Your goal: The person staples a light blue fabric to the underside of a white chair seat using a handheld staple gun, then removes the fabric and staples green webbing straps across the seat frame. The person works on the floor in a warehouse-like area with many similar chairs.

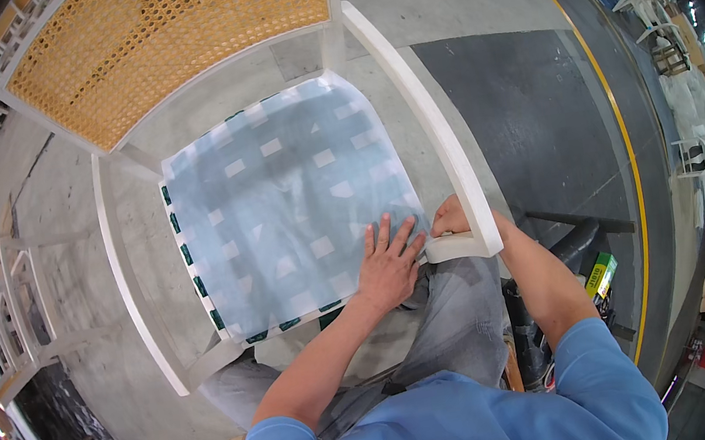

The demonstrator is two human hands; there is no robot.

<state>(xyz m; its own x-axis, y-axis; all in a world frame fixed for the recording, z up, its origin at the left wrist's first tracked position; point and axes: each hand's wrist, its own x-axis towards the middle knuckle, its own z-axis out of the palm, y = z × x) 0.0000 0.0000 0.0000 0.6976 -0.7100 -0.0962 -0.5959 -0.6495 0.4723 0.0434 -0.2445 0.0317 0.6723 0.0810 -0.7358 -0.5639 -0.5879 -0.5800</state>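
A white-framed armchair (422, 106) stands before me, its back filled with tan woven cane (172, 44). Over its seat lies a thin, pale blue see-through sheet (279, 194), with green-and-white webbing (192, 266) showing along the left and front edges. My left hand (389, 264) presses flat on the sheet at the near right corner, fingers spread. Just right of it, my right hand (449, 219) is closed at the seat's side edge, inside the right armrest. Its fingertips are bent together against that edge; what they pinch is hidden.
Beside my right leg sit a dark padded object (576, 245) and a green-and-yellow box (601, 275). More chair frames (20, 305) stand at the left. A yellow line (624, 134) crosses the floor at the right, with white chairs (638, 0) beyond it.
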